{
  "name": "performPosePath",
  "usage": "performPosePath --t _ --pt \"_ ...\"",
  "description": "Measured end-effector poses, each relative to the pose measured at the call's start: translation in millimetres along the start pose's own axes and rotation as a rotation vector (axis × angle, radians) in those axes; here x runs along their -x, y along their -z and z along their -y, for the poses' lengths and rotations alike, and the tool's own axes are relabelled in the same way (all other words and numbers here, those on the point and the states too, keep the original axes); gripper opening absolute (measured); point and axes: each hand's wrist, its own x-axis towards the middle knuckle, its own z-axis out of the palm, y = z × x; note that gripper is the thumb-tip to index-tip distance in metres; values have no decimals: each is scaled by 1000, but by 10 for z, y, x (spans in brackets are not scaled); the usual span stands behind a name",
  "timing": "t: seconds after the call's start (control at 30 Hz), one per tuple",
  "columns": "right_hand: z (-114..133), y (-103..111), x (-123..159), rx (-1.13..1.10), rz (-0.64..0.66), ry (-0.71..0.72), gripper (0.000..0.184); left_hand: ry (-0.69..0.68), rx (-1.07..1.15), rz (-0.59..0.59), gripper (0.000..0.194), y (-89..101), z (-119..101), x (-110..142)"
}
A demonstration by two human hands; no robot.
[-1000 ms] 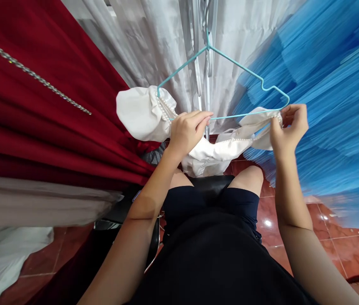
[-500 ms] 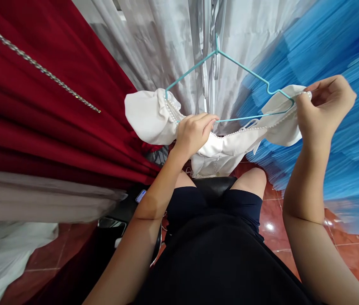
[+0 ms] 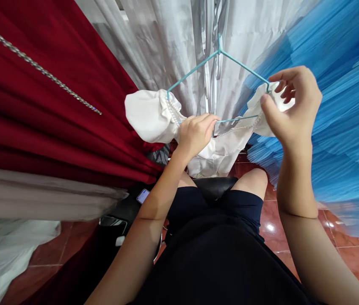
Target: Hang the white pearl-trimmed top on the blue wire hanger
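Observation:
A light-blue wire hanger [image 3: 195, 71] stands in front of me with a white dress [image 3: 238, 137] on it. Pearl-like beads edge the neckline. One puffy sleeve [image 3: 147, 116] hangs at the hanger's left end, its strap over the notch. The other strap and sleeve now sit over the right end, covering that tip. My left hand [image 3: 197, 133] is closed around the bottom bar near its middle. Beside the right notch, my right hand [image 3: 295, 106] is open, thumb and fingers apart around the white fabric; whether the fingertips touch it I cannot tell.
A red drape [image 3: 81, 114] with a rhinestone strip hangs at left. White fabric [image 3: 173, 51] hangs behind the hanger, and blue tulle [image 3: 341, 140] on the right. A phone [image 3: 143, 195] lies on a black surface by my left forearm. Red tiles [image 3: 271, 216] cover the floor.
My right hand drew the strap out to the right past the hanger's end, then moved back left and opened. The strap has gone over that end. My left hand keeps its grip.

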Motion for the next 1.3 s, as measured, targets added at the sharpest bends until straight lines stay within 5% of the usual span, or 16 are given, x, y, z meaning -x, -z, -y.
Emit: performPosePath --t 0.1,0.27,0.4,0.57,0.67,0.83,0.9,1.03,1.3 --pt "81 -102 178 -48 144 112 15 6 -32 -8 29 -12 -14 -4" --pt "-177 -603 459 -29 392 72 18 19 -63 -12 28 -24 -44 12" --pt "-255 -814 643 41 291 70 22 24 -48 7 28 -2 -38 44" --pt "-101 -803 702 -3 173 57 20 11 23 -41 26 62 -24 56" --pt "-50 -800 682 -31 147 20 19 22 70 -220 26 79 -42 100" --pt "-55 -820 660 -49 150 -8 17 96 -51 -718 24 127 31 212" --pt "-61 -825 654 -57 156 -14 17 118 -76 -813 24 179 142 217" --pt "-53 -810 644 -71 170 -33 18 271 -100 -693 47 287 436 159" --pt "23 -753 647 -84 184 -70 19 314 50 -542 28 435 723 31"
